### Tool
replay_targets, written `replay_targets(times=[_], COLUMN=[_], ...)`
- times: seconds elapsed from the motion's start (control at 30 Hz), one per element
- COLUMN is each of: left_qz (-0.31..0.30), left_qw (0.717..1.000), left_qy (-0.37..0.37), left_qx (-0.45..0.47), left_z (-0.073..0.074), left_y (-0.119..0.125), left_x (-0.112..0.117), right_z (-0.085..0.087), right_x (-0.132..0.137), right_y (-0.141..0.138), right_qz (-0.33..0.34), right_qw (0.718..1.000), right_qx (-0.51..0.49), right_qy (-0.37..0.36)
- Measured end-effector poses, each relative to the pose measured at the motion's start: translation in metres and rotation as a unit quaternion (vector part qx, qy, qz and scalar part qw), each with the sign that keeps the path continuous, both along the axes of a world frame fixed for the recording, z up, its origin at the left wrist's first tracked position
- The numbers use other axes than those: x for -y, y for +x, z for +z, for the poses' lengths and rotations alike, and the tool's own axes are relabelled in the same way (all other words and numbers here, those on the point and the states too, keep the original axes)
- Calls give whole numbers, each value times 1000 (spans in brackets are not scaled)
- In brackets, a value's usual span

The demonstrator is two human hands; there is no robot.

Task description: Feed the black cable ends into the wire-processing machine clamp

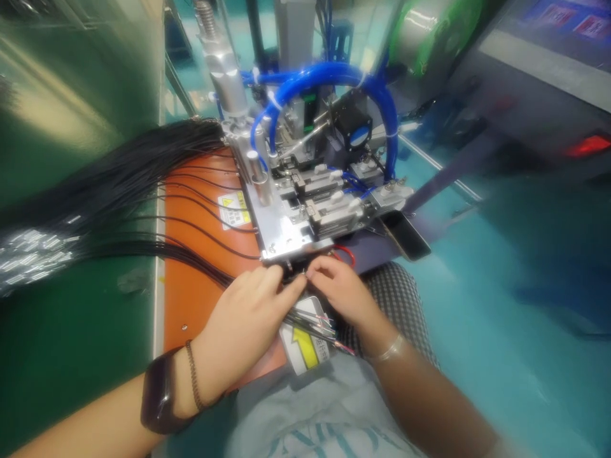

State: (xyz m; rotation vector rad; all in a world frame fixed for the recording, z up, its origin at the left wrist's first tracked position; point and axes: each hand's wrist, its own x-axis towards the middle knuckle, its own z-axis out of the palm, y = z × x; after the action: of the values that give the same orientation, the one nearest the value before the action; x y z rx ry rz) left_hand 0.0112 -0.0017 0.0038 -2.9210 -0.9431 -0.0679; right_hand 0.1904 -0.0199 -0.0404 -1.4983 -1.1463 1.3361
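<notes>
At the front edge of a metal machine (286, 238), my left hand (248, 308) is closed over a bundle of black cables (195, 257). Their stripped ends (324, 327), with thin coloured wires, come out below my thumb. My right hand (341, 289) meets the left thumb with its fingers pinched together. Whatever is between those fingertips is too small to make out. A white label with a yellow arrow (305, 346) lies beneath the wire ends. Several single black cables (205, 203) run across the orange tabletop (184, 292) to the machine's side.
A thick heap of black cables (119, 165) lies over the green surface on the left. Blue air hoses (329, 73) arch above the machine. A phone-like dark device (405, 234) sits at its right corner, and a green-rimmed spool (429, 32) stands behind.
</notes>
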Motion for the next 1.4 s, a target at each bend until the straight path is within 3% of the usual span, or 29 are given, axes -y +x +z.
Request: replay_targets(times=[0.13, 0.27, 0.4, 0.63, 0.87, 1.07, 1.27, 1.4], left_qz=[1, -27, -33, 19, 35, 38, 65, 75], left_qw=[1000, 999, 998, 999, 999, 999, 995, 996], left_qy=[2, 31, 54, 12, -10, 23, 47, 13], left_qx=[-15, 26, 26, -24, -23, -21, -54, -52], left_z=[2, -4, -6, 9, 10, 11, 14, 17], left_y=[1, -3, -5, -4, -9, -7, -7, -5], left_x=[1, 1, -1, 10, 17, 20, 33, 32], right_z=[-6, -2, 4, 5, 10, 6, 0, -6], right_x=[-1, 1, 0, 1, 1, -1, 10, 13], right_y=[1, 4, 4, -4, -3, -2, 6, 8], right_qz=[-16, -11, -17, -33, -13, -1, -4, 16], right_qw=[998, 998, 998, 999, 997, 999, 987, 985], right_qx=[-64, -62, -31, -10, 77, -13, 121, 132], right_qy=[-17, 26, 43, -8, 13, -51, 110, 110])
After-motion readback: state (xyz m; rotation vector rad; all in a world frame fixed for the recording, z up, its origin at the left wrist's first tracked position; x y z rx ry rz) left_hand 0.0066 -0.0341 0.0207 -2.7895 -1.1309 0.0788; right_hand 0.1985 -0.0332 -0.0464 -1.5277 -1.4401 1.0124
